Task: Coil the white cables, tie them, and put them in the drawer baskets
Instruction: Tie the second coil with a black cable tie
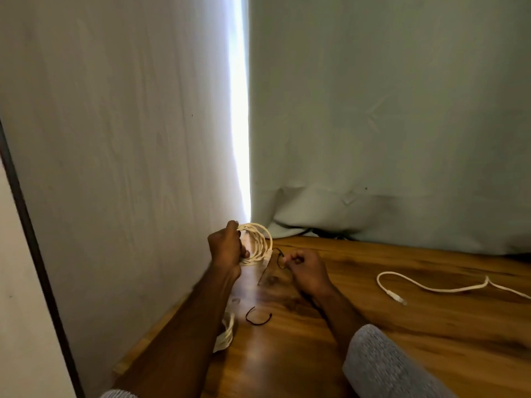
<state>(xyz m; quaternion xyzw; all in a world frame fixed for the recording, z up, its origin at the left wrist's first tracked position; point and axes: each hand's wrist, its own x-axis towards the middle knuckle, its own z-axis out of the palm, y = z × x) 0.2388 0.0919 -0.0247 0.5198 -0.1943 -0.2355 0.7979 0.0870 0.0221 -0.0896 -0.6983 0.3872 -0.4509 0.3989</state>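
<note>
Coiled white cable held up, tie pinched alongside

Coiled white cable [257, 244], several cream loops, sits gripped in the left hand [225, 248] above the wooden table [402, 340]. Right hand [306, 271] pinches a thin black tie [279, 255] beside it. Another black tie [258, 316] and a loose white cable [431, 287] lie on the glossy wood; pale curtains [373, 110] hang behind.

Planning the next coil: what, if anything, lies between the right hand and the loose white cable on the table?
Nothing visible: only bare wooden table separates the right hand, pinching a black tie, from the loose white cable.
</note>
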